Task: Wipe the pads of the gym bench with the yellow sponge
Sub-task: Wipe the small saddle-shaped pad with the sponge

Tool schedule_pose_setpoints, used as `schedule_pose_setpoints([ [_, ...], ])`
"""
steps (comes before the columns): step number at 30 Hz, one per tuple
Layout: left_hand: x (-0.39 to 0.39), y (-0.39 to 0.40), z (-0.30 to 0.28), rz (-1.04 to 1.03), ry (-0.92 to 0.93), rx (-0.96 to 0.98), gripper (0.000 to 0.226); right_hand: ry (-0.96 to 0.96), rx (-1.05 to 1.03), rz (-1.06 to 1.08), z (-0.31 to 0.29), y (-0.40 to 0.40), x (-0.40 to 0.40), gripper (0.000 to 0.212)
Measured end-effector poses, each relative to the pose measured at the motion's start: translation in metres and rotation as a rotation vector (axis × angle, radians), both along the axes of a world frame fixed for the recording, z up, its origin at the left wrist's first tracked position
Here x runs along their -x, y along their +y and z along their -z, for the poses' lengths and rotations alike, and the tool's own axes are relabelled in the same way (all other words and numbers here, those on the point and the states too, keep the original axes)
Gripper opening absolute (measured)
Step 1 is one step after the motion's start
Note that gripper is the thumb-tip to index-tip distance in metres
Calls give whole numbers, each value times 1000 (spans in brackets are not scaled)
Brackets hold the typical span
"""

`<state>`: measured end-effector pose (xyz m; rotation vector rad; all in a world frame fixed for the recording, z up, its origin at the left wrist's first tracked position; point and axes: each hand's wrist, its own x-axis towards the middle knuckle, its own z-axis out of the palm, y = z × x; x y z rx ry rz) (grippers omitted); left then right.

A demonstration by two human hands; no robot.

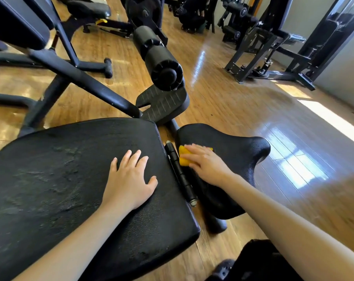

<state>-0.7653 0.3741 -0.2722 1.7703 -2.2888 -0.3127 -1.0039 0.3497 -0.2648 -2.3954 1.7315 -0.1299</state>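
The gym bench has a large black back pad (60, 179) with streaky marks on its surface, and a smaller black seat pad (239, 151) to its right, joined by a black hinge bar (180, 171). My left hand (131, 179) lies flat and open on the large pad, fingers spread. My right hand (204, 163) presses the yellow sponge (184, 157) onto the left part of the seat pad, close to the hinge. Most of the sponge is hidden under my fingers.
A black foam roller (157, 57) and a ribbed footplate (164, 104) stand beyond the bench. Black bench frames (80, 78) cross the left side. More gym machines (273, 47) stand at the back right on the wooden floor (253, 108). My dark shoe (222, 268) is at the bottom.
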Motion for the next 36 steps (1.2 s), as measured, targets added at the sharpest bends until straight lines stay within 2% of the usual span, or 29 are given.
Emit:
schedule_pose_setpoints([
  [2, 0, 0, 0, 0, 2, 3, 63, 11, 48, -95, 4, 34, 5, 36],
  [5, 0, 1, 0, -2, -8, 9, 63, 38, 72, -113, 6, 43, 9, 37],
  [14, -1, -1, -1, 10, 23, -9, 62, 127, 31, 87, -6, -53, -33, 38],
  [17, -2, -1, 0, 12, 30, -13, 62, 118, 42, 96, 0, -30, -32, 37],
  [24, -1, -1, -1, 16, 25, -10, 62, 149, 162, -53, 18, 69, -10, 37],
  [29, -2, 0, 0, 17, 18, -10, 63, -121, 101, 56, 1, 26, -21, 35],
  [31, -3, -1, 0, 19, 14, -8, 64, -139, 115, 112, -3, -10, -35, 37],
  [36, -2, -2, 2, 12, 26, 0, 63, 198, 64, 95, 14, -59, -57, 45],
])
